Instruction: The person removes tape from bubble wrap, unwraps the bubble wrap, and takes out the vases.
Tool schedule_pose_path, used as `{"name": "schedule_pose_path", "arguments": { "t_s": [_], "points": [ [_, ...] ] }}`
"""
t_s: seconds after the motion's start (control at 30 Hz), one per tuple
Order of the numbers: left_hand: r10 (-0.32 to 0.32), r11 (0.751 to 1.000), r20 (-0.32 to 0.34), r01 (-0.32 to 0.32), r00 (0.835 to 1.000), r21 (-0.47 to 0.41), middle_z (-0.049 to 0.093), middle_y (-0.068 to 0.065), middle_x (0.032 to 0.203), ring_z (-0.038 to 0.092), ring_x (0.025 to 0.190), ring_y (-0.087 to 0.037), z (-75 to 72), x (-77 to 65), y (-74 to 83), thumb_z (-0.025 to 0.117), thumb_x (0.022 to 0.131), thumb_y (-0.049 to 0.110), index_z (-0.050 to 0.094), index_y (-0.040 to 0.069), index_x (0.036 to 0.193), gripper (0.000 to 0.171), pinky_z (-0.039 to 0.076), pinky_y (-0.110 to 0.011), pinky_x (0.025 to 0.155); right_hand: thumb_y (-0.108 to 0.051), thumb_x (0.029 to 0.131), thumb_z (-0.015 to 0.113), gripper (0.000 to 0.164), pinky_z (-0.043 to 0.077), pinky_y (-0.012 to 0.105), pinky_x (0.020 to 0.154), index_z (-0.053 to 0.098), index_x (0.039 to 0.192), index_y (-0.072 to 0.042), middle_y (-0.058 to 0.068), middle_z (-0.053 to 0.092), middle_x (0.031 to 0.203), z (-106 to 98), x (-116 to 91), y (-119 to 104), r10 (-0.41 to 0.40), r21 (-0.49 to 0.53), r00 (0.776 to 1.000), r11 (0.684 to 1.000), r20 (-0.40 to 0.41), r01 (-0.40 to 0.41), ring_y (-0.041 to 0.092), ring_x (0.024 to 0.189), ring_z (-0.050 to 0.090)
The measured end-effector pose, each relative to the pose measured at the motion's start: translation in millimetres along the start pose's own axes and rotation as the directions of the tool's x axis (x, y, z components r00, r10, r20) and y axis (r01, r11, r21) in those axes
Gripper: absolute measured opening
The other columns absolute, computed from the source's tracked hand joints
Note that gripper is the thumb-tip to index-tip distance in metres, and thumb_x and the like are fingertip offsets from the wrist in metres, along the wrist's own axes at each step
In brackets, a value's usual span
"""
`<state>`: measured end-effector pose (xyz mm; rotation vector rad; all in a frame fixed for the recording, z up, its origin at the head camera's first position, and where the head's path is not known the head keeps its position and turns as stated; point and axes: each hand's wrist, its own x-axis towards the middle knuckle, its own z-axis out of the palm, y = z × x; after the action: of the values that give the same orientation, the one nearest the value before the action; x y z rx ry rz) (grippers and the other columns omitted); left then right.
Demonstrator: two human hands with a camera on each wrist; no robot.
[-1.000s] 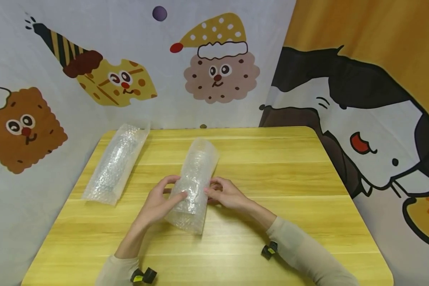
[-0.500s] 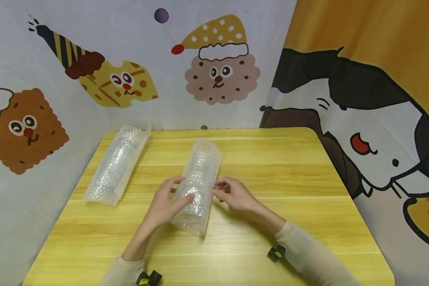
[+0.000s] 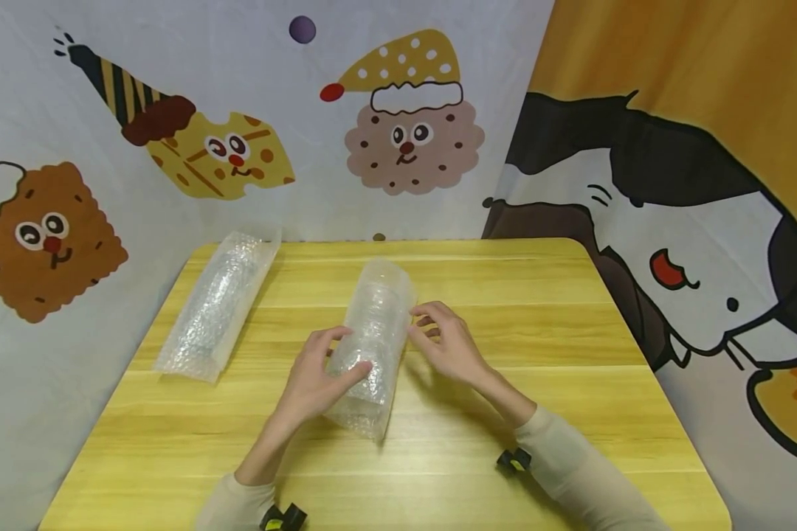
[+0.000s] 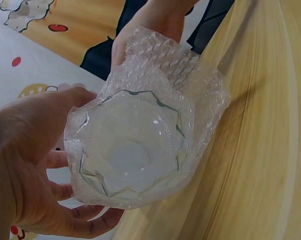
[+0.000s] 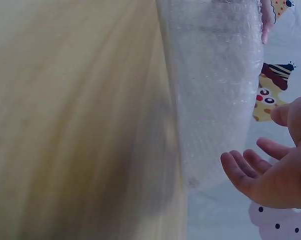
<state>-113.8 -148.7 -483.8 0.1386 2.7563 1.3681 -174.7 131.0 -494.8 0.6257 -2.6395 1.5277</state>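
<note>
A long bubble-wrapped glass vessel (image 3: 380, 302) lies slanted on the table in the head view. Through its near end, the left wrist view shows clear glass (image 4: 130, 155) with a zigzag rim, inside the loose flap of bubble wrap (image 4: 205, 95). My left hand (image 3: 315, 380) grips the bundle from its left side, thumb over the top and fingers around the far side. Beside its upper right edge is my right hand (image 3: 450, 343), fingers loosely bent. In the right wrist view this hand (image 5: 280, 172) holds nothing, its fingers spread close to the wrap.
Another bubble-wrapped bundle (image 3: 219, 306) lies at the table's back left. The wooden tabletop (image 3: 571, 413) has rounded corners, and a cartoon-printed cloth (image 3: 239, 214) hangs right behind it. Each sleeve carries a small black wrist camera (image 3: 514, 461).
The bundle has shifted slightly right with my left hand on it. My right hand has left the bundle's lower right edge and moved up along its side.
</note>
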Motion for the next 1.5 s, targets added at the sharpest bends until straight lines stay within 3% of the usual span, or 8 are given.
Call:
{"name": "schedule_pose_path", "arguments": {
  "t_s": [0.13, 0.33, 0.67, 0.8, 1.1, 1.37, 1.5],
  "points": [
    [0.012, 1.000, -0.011, -0.012, 1.000, 0.027, 0.058, -0.012, 0.161, 0.063, 0.132, -0.036, 2.8, -0.2, 2.5, 0.089, 0.094, 0.051, 0.062, 0.021, 0.155, 0.073, 0.061, -0.056, 0.103, -0.021, 0.109, 0.074, 0.040, 0.071, 0.052, 0.098, 0.070, 0.143, -0.001, 0.019, 0.068, 0.144, 2.0, 4.5, -4.1, -0.025, -0.050, 1.000, 0.998, 0.005, 0.026, 0.040, 0.120, 0.075],
    [0.023, 0.999, -0.020, -0.023, 1.000, 0.043, 0.059, -0.011, 0.159, 0.063, 0.129, -0.034, 6.6, -0.1, 4.5, 0.090, 0.093, 0.052, 0.063, 0.022, 0.153, 0.072, 0.060, -0.055, 0.102, -0.023, 0.108, 0.076, 0.041, 0.069, 0.059, 0.100, 0.071, 0.142, -0.001, 0.019, 0.066, 0.146, 7.5, 9.8, -6.5, -0.001, -0.124, 0.999, 0.992, 0.037, 0.006, 0.043, 0.121, 0.073],
    [0.026, 0.998, -0.026, -0.024, 0.999, 0.052, 0.059, -0.009, 0.158, 0.063, 0.129, -0.033, 8.2, 0.5, 6.7, 0.090, 0.092, 0.054, 0.064, 0.023, 0.152, 0.073, 0.060, -0.056, 0.103, -0.021, 0.106, 0.077, 0.037, 0.067, 0.043, 0.091, 0.074, 0.137, -0.001, 0.015, 0.069, 0.135, 12.2, 14.8, -8.3, -0.012, -0.237, 1.000, 0.971, 0.021, 0.017, 0.035, 0.112, 0.072],
    [0.028, 0.998, -0.029, -0.026, 0.999, 0.057, 0.059, -0.011, 0.158, 0.063, 0.128, -0.034, 8.9, 0.9, 6.1, 0.089, 0.093, 0.055, 0.064, 0.022, 0.153, 0.073, 0.060, -0.055, 0.101, -0.021, 0.106, 0.077, 0.031, 0.067, 0.043, 0.089, 0.077, 0.130, -0.001, 0.013, 0.069, 0.130, 13.0, 14.9, -8.9, -0.037, -0.241, 0.999, 0.970, 0.015, 0.040, 0.034, 0.109, 0.072],
    [0.035, 0.998, -0.033, -0.033, 0.999, 0.053, 0.060, -0.012, 0.157, 0.062, 0.127, -0.033, 9.3, 1.0, 6.4, 0.089, 0.093, 0.054, 0.065, 0.020, 0.151, 0.072, 0.059, -0.052, 0.099, -0.013, 0.103, 0.077, 0.012, 0.068, 0.053, 0.095, 0.081, 0.108, -0.003, 0.013, 0.069, 0.121, 12.5, 12.2, -10.0, -0.111, -0.208, 0.993, 0.971, 0.051, 0.119, 0.037, 0.107, 0.071],
    [0.034, 0.998, -0.034, -0.033, 0.999, 0.051, 0.060, -0.010, 0.157, 0.062, 0.125, -0.032, 8.4, 0.7, 6.9, 0.090, 0.092, 0.054, 0.065, 0.021, 0.151, 0.072, 0.058, -0.049, 0.098, -0.012, 0.100, 0.078, 0.006, 0.065, 0.054, 0.095, 0.081, 0.104, -0.008, 0.009, 0.068, 0.122, 9.5, 9.2, -11.1, -0.123, -0.194, 0.987, 0.971, 0.103, 0.141, 0.034, 0.109, 0.069],
    [0.034, 0.998, -0.035, -0.033, 0.999, 0.051, 0.060, -0.011, 0.156, 0.062, 0.125, -0.032, 8.0, 0.9, 7.0, 0.090, 0.092, 0.054, 0.065, 0.021, 0.151, 0.072, 0.058, -0.049, 0.097, -0.014, 0.100, 0.079, 0.005, 0.063, 0.049, 0.098, 0.082, 0.104, -0.012, 0.006, 0.068, 0.126, 8.2, 7.9, -11.5, -0.144, -0.198, 0.980, 0.965, 0.140, 0.170, 0.027, 0.113, 0.067]
  ]
}}
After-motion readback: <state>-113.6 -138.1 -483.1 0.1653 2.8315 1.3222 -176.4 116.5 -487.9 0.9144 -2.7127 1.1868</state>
